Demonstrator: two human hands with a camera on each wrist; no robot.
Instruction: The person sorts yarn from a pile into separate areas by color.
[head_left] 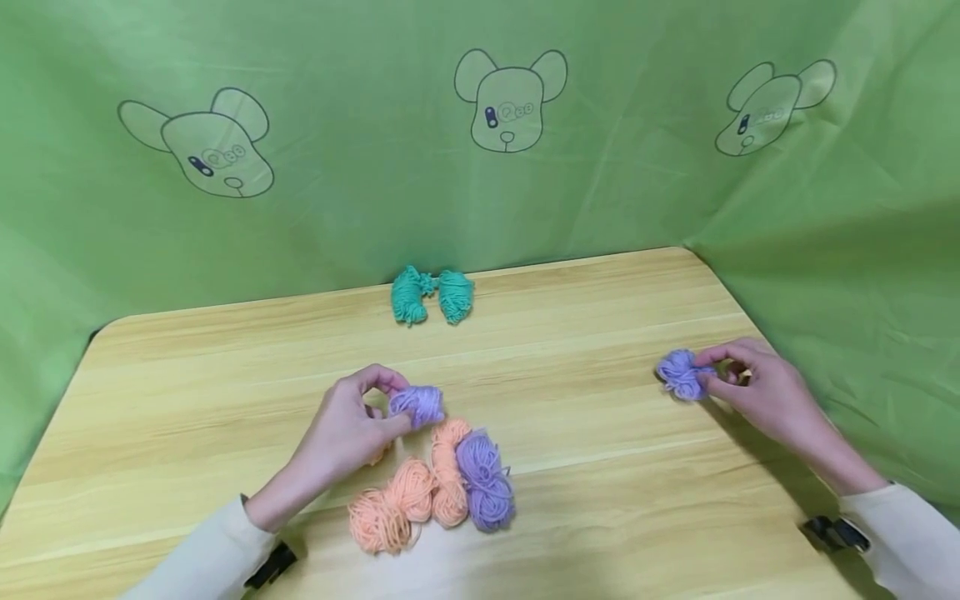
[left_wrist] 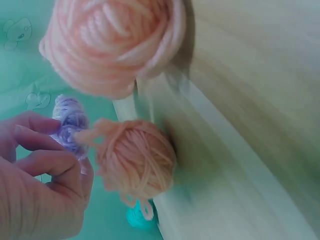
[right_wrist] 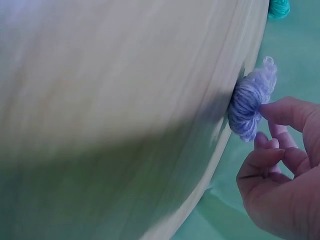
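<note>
My left hand (head_left: 347,427) pinches a small purple yarn skein (head_left: 424,405) between thumb and fingers, just behind the peach skeins. In the left wrist view the same purple yarn (left_wrist: 70,125) shows at the fingertips, beside a peach bundle (left_wrist: 137,162). Far to the right, my right hand (head_left: 767,393) holds another purple skein (head_left: 679,375) by its near end, thumb and forefinger at its narrow middle. The right wrist view shows that skein (right_wrist: 246,107) low over the tabletop. A peach skein (head_left: 448,475) lies against a third purple skein (head_left: 486,482), with more peach yarn (head_left: 378,522) to their left.
Two teal yarn bundles (head_left: 455,297) lie at the table's back edge. The wooden table (head_left: 600,500) is bordered by green cloth (head_left: 360,167) printed with bear-like heads. A bit of peach yarn peeks out under the left hand.
</note>
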